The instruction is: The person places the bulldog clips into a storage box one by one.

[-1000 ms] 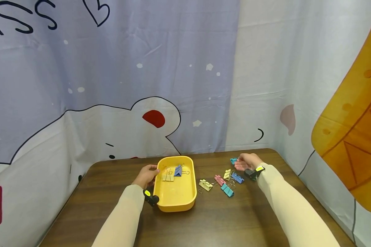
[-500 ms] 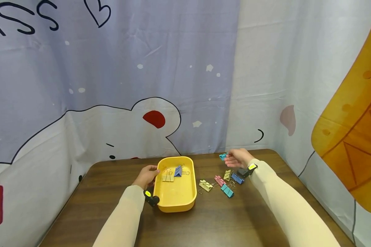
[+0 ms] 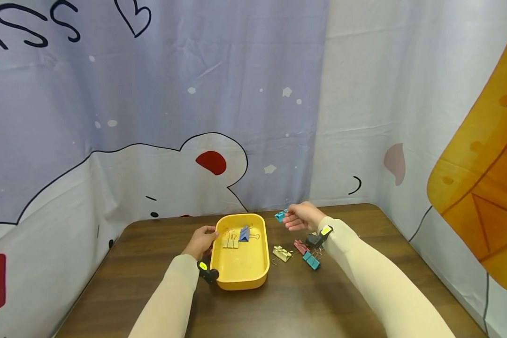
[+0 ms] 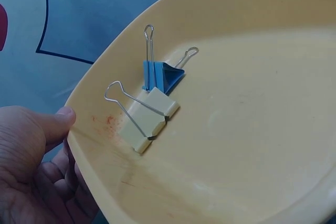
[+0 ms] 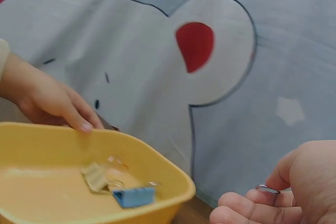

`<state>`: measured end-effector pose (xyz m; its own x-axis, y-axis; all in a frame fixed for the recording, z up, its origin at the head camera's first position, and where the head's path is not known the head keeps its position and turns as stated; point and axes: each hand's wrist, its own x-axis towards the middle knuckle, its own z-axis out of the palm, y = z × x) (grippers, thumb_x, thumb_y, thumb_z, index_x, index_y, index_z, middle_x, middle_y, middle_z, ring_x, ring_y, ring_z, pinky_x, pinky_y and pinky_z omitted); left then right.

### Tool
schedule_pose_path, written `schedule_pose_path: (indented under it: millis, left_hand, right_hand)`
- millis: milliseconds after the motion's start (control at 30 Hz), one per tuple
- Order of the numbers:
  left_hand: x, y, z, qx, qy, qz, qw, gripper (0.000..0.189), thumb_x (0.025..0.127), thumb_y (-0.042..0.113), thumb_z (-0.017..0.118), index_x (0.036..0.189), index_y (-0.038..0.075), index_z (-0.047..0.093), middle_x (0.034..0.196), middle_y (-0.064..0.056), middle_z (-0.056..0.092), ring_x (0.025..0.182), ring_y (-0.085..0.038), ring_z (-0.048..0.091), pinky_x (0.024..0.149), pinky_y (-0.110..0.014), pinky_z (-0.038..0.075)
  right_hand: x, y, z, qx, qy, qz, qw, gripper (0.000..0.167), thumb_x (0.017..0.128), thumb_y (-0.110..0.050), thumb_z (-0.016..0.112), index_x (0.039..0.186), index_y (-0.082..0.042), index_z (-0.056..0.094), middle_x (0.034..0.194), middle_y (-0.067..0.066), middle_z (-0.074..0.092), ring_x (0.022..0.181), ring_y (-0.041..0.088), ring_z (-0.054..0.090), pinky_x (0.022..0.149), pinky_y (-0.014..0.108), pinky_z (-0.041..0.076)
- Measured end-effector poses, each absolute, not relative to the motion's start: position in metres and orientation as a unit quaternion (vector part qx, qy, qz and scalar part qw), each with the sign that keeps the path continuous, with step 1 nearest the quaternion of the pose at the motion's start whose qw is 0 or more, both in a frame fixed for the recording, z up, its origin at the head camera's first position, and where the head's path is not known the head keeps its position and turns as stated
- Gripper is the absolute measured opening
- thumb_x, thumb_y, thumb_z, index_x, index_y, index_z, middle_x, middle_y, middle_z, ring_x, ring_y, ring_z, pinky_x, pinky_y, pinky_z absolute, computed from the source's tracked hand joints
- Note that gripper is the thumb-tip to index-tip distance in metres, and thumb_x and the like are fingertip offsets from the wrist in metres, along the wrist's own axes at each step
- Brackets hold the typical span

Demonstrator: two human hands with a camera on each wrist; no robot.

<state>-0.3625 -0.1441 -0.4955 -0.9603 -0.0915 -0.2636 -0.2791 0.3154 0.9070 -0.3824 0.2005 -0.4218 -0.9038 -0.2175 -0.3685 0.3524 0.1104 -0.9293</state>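
Observation:
My left hand (image 3: 200,241) grips the left rim of a yellow plastic bin (image 3: 242,267), thumb over the edge and fingers along the outside. Inside the bin lie a pale yellow binder clip (image 4: 149,114) and a blue binder clip (image 4: 164,76), side by side near that wall. My right hand (image 3: 303,217) pinches a turquoise binder clip (image 3: 280,216) in the air, right of the bin's far end. In the right wrist view only a wire handle (image 5: 268,189) of it shows between thumb and fingers.
On the brown table (image 3: 279,305), right of the bin, lie a yellow binder clip (image 3: 282,253), a pink one (image 3: 301,246) and a turquoise one (image 3: 311,260). My right wrist's camera covers other clips there. A printed curtain (image 3: 279,117) hangs behind the table.
My right hand has carried the turquoise binder clip leftward from the table's far right toward the bin. The left hand and the bin have stayed in place.

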Motion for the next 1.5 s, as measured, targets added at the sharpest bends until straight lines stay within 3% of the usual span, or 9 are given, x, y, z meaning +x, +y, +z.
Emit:
schedule_pose_path:
  millis: [700,967,1267,1500]
  left_hand:
    - [-0.361,-0.145,-0.496,-0.108,0.801,0.583,0.08,0.039,0.105,0.018,0.056,0.14,0.0,0.052,0.129,-0.022,0.058,0.096,-0.03,0.066,0.071,-0.034,0.058]
    - [-0.362,-0.146,-0.496,-0.104,0.799,0.586,0.082,0.039,0.106,0.017,0.055,0.141,0.0,0.051,0.129,-0.023,0.058,0.094,-0.028,0.066,0.074,-0.036,0.059]
    - [-0.364,-0.148,-0.498,-0.107,0.803,0.58,0.08,0.039,0.105,0.018,0.056,0.14,0.001,0.052,0.128,-0.021,0.058,0.093,-0.027,0.065,0.071,-0.034,0.058]
    - [-0.365,-0.147,-0.499,-0.106,0.802,0.582,0.082,0.039,0.105,0.018,0.057,0.14,0.001,0.052,0.129,-0.021,0.058,0.092,-0.026,0.065,0.069,-0.032,0.058]
  right_hand:
    - [-0.365,0.124,-0.421,0.002,0.726,-0.638,0.256,0.032,0.102,-0.013,0.048,0.114,0.013,0.062,0.076,0.008,0.072,0.058,0.013,0.068,0.059,0.029,0.06]
    - [-0.361,0.107,-0.429,0.003,0.724,-0.638,0.262,0.029,0.101,-0.014,0.051,0.107,0.009,0.067,0.084,0.014,0.075,0.057,0.014,0.068,0.058,0.029,0.06]
    - [-0.356,0.095,-0.443,0.005,0.713,-0.644,0.277,0.026,0.097,-0.012,0.05,0.097,0.007,0.068,0.074,0.008,0.071,0.055,0.012,0.066,0.056,0.028,0.059]
    - [-0.355,0.095,-0.452,0.008,0.714,-0.641,0.281,0.026,0.1,-0.015,0.048,0.092,0.003,0.066,0.073,0.008,0.071,0.055,0.012,0.066,0.053,0.027,0.058]
